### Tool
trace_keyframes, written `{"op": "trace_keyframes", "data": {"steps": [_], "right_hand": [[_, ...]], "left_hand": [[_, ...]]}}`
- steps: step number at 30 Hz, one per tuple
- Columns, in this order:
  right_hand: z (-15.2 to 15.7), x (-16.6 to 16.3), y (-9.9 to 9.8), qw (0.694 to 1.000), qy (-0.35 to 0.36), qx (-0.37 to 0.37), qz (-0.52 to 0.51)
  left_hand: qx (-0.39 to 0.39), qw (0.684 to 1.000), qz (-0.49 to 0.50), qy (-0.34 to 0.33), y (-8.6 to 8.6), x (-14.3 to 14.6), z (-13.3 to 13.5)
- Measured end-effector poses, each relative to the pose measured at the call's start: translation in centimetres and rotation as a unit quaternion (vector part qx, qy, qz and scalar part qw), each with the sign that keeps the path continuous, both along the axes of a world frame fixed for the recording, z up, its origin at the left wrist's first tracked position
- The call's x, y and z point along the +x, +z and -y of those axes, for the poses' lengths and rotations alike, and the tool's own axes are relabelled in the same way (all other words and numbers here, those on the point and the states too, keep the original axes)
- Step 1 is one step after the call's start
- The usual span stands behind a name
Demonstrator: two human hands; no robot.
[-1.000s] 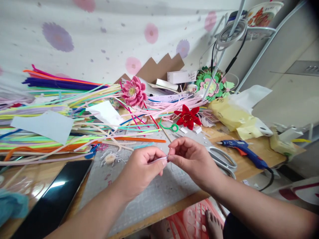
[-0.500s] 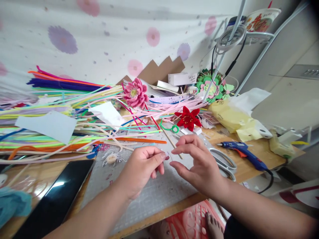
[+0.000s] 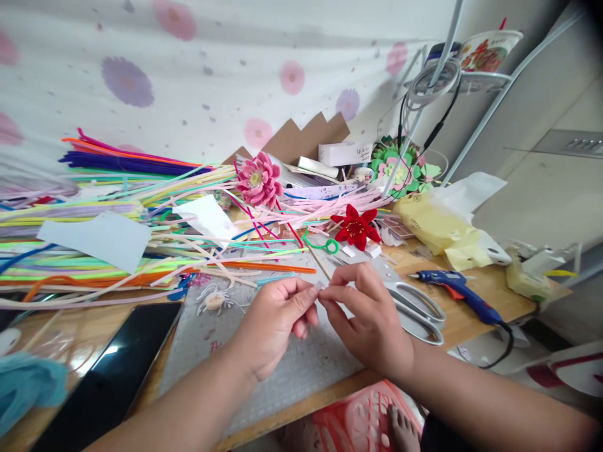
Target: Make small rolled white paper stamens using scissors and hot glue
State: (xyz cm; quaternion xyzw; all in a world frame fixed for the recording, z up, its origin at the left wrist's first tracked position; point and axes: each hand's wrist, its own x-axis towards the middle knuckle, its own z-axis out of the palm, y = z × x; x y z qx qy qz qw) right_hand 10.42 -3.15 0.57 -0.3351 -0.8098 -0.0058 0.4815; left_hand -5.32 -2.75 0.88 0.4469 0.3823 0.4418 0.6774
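Observation:
Over the grey cutting mat (image 3: 264, 383), my left hand (image 3: 280, 323) is closed in a pinch, with a small pale piece (image 3: 320, 285) showing at its fingertips. My right hand (image 3: 370, 314) meets it there, thumb and forefinger pinched together at the same piece. The piece is too small to name, and fingers cover part of it. Just past my hands lie a red pipe-cleaner flower (image 3: 355, 226) and a green curled stem (image 3: 330, 245). Scissors (image 3: 417, 307) with pale handles rest beside my right hand, partly hidden by it. A small spool of white thread (image 3: 214, 301) sits left on the mat.
Colourful pipe cleaners (image 3: 94, 251) are heaped at the left and back, with a pink flower (image 3: 259, 179) on them. A black phone (image 3: 113, 370) lies at front left. A blue glue gun (image 3: 459, 292) and yellow packet (image 3: 428, 223) occupy the right side.
My right hand's thumb and fingers were apart; they have closed and come to my left fingertips. My left hand keeps its pinch. The view has shifted slightly.

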Motion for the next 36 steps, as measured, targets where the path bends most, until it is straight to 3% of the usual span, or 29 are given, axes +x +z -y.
{"op": "trace_keyframes", "data": {"steps": [3, 5, 7, 11, 13, 15, 29, 32, 36], "right_hand": [[-0.3, 0.3, 0.4, 0.988, 0.035, -0.129, -0.081], [-0.5, 0.8, 0.8, 0.958, 0.056, -0.236, -0.151], [-0.4, 1.5, 1.2, 0.903, 0.082, -0.342, -0.245], [0.2, 3.1, 1.7, 0.745, 0.161, -0.485, -0.428], [0.8, 3.8, 1.8, 0.698, 0.185, -0.513, -0.463], [1.3, 4.4, 1.9, 0.68, 0.196, -0.531, -0.466], [2.8, 10.2, 0.9, 0.729, 0.154, -0.497, -0.445], [2.9, 11.7, 1.0, 0.766, 0.104, -0.509, -0.378], [2.9, 13.3, 0.9, 0.834, -0.025, -0.495, -0.243]], "left_hand": [[0.001, 1.0, 0.008, 0.027, -0.1, -0.3, -0.4], [0.003, 0.999, 0.005, 0.034, -0.1, -0.5, -0.7], [0.008, 0.999, -0.004, 0.035, 0.0, -0.7, -0.9], [0.02, 0.998, -0.039, 0.038, 0.3, -0.8, -0.8], [0.023, 0.997, -0.056, 0.037, 0.5, -0.8, -0.8], [0.025, 0.997, -0.067, 0.035, 0.6, -0.8, -0.8], [0.022, 0.994, -0.1, 0.043, 0.6, -0.7, -0.9], [0.018, 0.992, -0.113, 0.051, 0.6, -0.6, -1.0], [0.019, 0.99, -0.129, 0.053, 0.5, -0.4, -1.0]]}}
